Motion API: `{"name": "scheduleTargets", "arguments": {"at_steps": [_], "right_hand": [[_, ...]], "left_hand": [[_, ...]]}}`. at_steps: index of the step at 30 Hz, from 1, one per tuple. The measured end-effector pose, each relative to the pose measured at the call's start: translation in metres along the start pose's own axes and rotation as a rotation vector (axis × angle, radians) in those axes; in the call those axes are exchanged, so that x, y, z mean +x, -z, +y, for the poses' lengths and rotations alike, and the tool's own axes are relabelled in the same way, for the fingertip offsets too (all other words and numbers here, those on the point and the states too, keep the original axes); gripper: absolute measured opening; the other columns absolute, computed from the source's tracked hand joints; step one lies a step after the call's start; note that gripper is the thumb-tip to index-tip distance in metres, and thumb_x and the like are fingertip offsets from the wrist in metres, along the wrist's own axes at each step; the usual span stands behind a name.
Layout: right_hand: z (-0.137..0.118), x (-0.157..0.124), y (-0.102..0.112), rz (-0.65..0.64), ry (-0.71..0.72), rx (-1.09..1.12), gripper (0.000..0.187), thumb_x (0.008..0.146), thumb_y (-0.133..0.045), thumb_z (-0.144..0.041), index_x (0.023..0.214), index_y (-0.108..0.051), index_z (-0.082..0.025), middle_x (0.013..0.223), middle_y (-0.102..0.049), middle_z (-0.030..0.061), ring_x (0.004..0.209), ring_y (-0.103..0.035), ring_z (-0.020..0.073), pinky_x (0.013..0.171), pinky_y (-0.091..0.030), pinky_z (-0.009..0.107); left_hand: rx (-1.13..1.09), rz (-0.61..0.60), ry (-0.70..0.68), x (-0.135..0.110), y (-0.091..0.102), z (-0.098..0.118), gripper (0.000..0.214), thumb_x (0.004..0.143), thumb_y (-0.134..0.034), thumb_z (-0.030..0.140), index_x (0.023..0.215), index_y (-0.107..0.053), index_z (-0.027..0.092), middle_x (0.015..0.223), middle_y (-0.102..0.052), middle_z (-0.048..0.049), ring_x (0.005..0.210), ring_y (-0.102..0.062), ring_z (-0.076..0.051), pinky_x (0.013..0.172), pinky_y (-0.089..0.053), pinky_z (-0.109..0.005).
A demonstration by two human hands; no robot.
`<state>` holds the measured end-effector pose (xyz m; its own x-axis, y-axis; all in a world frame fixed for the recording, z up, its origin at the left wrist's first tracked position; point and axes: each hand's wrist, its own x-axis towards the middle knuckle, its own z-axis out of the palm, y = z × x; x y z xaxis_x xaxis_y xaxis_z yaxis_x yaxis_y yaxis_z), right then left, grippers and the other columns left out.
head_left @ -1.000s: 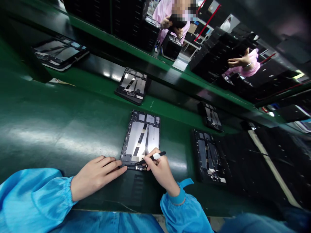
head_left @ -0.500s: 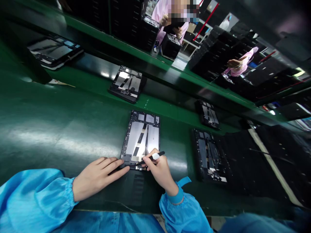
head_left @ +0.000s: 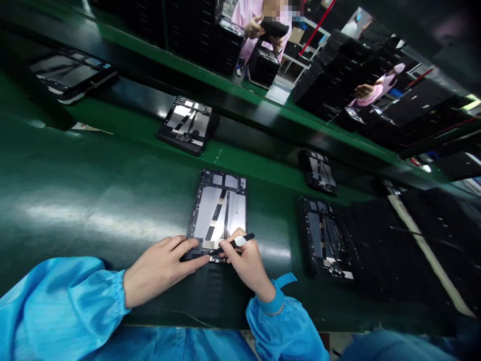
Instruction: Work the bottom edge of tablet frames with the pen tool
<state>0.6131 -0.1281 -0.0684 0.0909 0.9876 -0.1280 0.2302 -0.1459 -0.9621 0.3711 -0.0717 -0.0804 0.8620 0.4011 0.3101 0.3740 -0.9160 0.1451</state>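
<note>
- Left hand [head_left: 161,268]: grip spread, fingers resting on the lower edge of the tablet housing
- Tablet housing [head_left: 220,213]: open, silver panels showing, lying flat on the green surface [head_left: 93,200], between both hands
- Right hand [head_left: 248,268]: grip pinching a slim black tool [head_left: 238,242], tip at the housing's lower edge
- Second tablet housing [head_left: 325,238]: lying further right, apart from the hands

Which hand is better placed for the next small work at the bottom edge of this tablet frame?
Probably the right hand: it holds black tweezers, tip at the lower edge of the tablet frame. The left hand only steadies that edge.
</note>
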Motion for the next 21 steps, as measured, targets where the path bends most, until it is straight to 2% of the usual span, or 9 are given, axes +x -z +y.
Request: {"name": "scheduleTargets", "arguments": {"at_steps": [3, 5, 7, 9, 11, 13, 15, 17, 21], "right_hand": [[0.001, 0.0, 0.0, 0.021, -0.007, 0.062, 0.023, 0.093, -0.066, -0.038, 0.078, -0.059, -0.022, 0.067, -0.063, -0.0011, 0.062, -0.07, 0.0183, 0.052, -0.053, 0.024], [0.001, 0.001, -0.001, 0.036, -0.024, 0.132, 0.027, 0.09, -0.069, -0.042, 0.078, -0.058, -0.022, 0.067, -0.063, -0.0014, 0.059, -0.07, 0.0178, 0.05, -0.054, 0.024], [0.001, 0.001, -0.003, 0.068, -0.03, 0.204, 0.031, 0.087, -0.072, -0.047, 0.078, -0.057, -0.022, 0.065, -0.061, -0.0025, 0.054, -0.067, 0.0163, 0.048, -0.054, 0.024], [0.002, 0.002, -0.005, 0.16, 0.0, 0.269, 0.035, 0.086, -0.073, -0.052, 0.079, -0.057, -0.022, 0.064, -0.061, -0.0027, 0.05, -0.065, 0.0148, 0.047, -0.054, 0.024], [0.006, 0.005, -0.006, 0.324, 0.066, 0.312, 0.039, 0.086, -0.07, -0.058, 0.084, -0.06, -0.021, 0.069, -0.064, -0.0008, 0.05, -0.066, 0.0144, 0.047, -0.054, 0.023], [0.011, 0.011, -0.005, 0.469, 0.13, 0.324, 0.042, 0.089, -0.065, -0.063, 0.09, -0.064, -0.02, 0.075, -0.067, 0.0021, 0.054, -0.067, 0.0145, 0.048, -0.055, 0.023], [0.018, 0.017, -0.006, 0.541, 0.171, 0.323, 0.044, 0.09, -0.063, -0.063, 0.096, -0.067, -0.019, 0.082, -0.068, 0.0046, 0.057, -0.067, 0.0142, 0.047, -0.054, 0.022], [0.025, 0.023, -0.007, 0.543, 0.187, 0.313, 0.042, 0.091, -0.063, -0.061, 0.097, -0.071, -0.019, 0.087, -0.069, 0.0061, 0.059, -0.067, 0.0141, 0.045, -0.051, 0.021], [0.033, 0.03, -0.01, 0.464, 0.17, 0.265, 0.034, 0.091, -0.068, -0.053, 0.095, -0.075, -0.02, 0.091, -0.069, 0.0061, 0.063, -0.069, 0.0153, 0.045, -0.05, 0.02]], "left_hand": [[-0.074, -0.017, -0.059, -0.002, 0.005, -0.012, 0.041, 0.099, -0.046, 0.012, 0.133, -0.061, 0.029, 0.132, -0.062, -0.0085, 0.1, -0.063, -0.024, 0.082, -0.055, -0.036], [-0.126, 0.022, -0.097, -0.005, 0.007, -0.02, 0.038, 0.102, -0.043, 0.012, 0.132, -0.062, 0.028, 0.136, -0.062, -0.007, 0.104, -0.063, -0.022, 0.086, -0.053, -0.033], [-0.126, 0.092, -0.142, -0.004, 0.008, -0.021, 0.029, 0.105, -0.044, 0.019, 0.124, -0.065, 0.024, 0.13, -0.067, -0.0063, 0.102, -0.064, -0.021, 0.087, -0.052, -0.032], [-0.072, 0.14, -0.183, 0.003, 0.004, -0.018, 0.025, 0.106, -0.046, 0.027, 0.119, -0.067, 0.023, 0.12, -0.071, -0.0066, 0.099, -0.064, -0.022, 0.084, -0.052, -0.033], [-0.006, 0.126, -0.206, 0.019, -0.005, -0.018, 0.025, 0.104, -0.051, 0.03, 0.122, -0.067, 0.023, 0.111, -0.072, -0.0069, 0.094, -0.064, -0.024, 0.078, -0.051, -0.035], [0.047, 0.055, -0.173, 0.046, -0.016, -0.03, 0.03, 0.099, -0.057, 0.028, 0.128, -0.065, 0.025, 0.106, -0.071, -0.0066, 0.09, -0.063, -0.025, 0.073, -0.049, -0.034], [0.065, -0.02, -0.091, 0.085, -0.026, -0.056, 0.036, 0.095, -0.061, 0.026, 0.131, -0.065, 0.028, 0.107, -0.07, -0.0059, 0.09, -0.062, -0.024, 0.074, -0.049, -0.032], [0.053, -0.063, 0.038, 0.134, -0.035, -0.09, 0.039, 0.095, -0.06, 0.026, 0.133, -0.064, 0.031, 0.114, -0.07, -0.0059, 0.098, -0.063, -0.024, 0.08, -0.049, -0.032], [0.074, 0.038, 0.218, 0.219, -0.046, -0.158, 0.039, 0.097, -0.05, 0.019, 0.134, -0.065, 0.019, 0.135, -0.063, -0.0162, 0.124, -0.057, -0.034, 0.092, -0.048, -0.041]]}}
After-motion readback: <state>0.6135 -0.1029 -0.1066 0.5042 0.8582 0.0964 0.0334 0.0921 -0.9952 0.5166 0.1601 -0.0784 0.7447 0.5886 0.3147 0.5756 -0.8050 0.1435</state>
